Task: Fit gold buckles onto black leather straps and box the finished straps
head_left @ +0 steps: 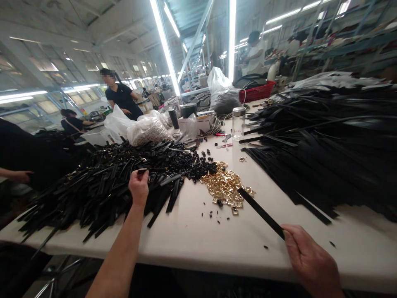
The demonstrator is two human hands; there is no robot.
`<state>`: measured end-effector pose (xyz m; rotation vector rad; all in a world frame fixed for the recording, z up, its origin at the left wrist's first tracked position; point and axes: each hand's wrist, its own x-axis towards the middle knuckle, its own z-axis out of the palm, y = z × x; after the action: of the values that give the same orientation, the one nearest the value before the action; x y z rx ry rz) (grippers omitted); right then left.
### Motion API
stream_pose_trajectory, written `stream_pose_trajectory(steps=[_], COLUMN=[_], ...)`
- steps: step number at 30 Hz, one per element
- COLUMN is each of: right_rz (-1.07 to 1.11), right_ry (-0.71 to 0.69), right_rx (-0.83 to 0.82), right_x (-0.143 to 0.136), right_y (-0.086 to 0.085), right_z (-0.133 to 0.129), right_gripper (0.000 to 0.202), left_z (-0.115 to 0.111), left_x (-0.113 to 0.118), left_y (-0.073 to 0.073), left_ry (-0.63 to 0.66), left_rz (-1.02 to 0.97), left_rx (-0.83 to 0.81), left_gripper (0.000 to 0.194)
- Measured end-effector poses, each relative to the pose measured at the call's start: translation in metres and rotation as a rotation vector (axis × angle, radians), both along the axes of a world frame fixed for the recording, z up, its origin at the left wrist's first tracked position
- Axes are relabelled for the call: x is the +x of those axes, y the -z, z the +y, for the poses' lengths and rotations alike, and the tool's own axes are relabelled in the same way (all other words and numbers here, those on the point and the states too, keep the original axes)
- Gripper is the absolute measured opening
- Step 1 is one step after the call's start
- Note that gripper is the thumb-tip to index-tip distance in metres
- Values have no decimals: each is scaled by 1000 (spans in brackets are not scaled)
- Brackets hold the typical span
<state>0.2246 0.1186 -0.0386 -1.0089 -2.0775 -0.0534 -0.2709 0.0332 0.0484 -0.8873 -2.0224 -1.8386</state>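
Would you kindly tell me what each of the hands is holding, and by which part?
The right hand grips a long black strap by its near end. The left hand pinches a short black strap piece at one end, atop the black pile.

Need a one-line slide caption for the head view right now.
Left hand picks at a pile of black straps; right hand holds one strap pointing at gold buckles.
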Motion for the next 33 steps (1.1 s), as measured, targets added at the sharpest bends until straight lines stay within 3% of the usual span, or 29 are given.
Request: stream_pose_trajectory(steps=[4,7,9,12,14,16,19,23,27,33], right_rz=[167,271,288,269,234,199,120,-42,60,149], right_ry=[-45,-129,-247,-404,-480,-540,-577,-510,-517,-498], right_rx=[-307,-686,-873,-1027,-1069,-1090,-1073,-863,-790,-552], right_x=[-4,-15,-26,-40,-45,-47,-48,-53,-72,-90], right_y=[-18,-40,-51,-58,-59,-57,-54,-59,-64,-54], right_z=[-11,-29,-41,-57,-64,-68,-71,-76,-84,-89], right_gripper=[30,36,37,38,38,38,37,21,21,16], left_z=[-24,-37,-43,-52,-57,-60,-65,-70,-72,-75], left_x=[11,37,70,132,169,192,206,216,232,245], left_y=[14,13,10,8,11,17,23,22,20,23], left_ry=[117,36,84,492,687,775,792,726,706,683], left_rz=[412,464,245,-286,-512,-641,-761,-864,-926,-1035], left_rx=[-411,-424,-389,-401,-410,-415,-383,-334,-336,-294], left_gripper=[13,21,22,45,49,42,29,29,31,39])
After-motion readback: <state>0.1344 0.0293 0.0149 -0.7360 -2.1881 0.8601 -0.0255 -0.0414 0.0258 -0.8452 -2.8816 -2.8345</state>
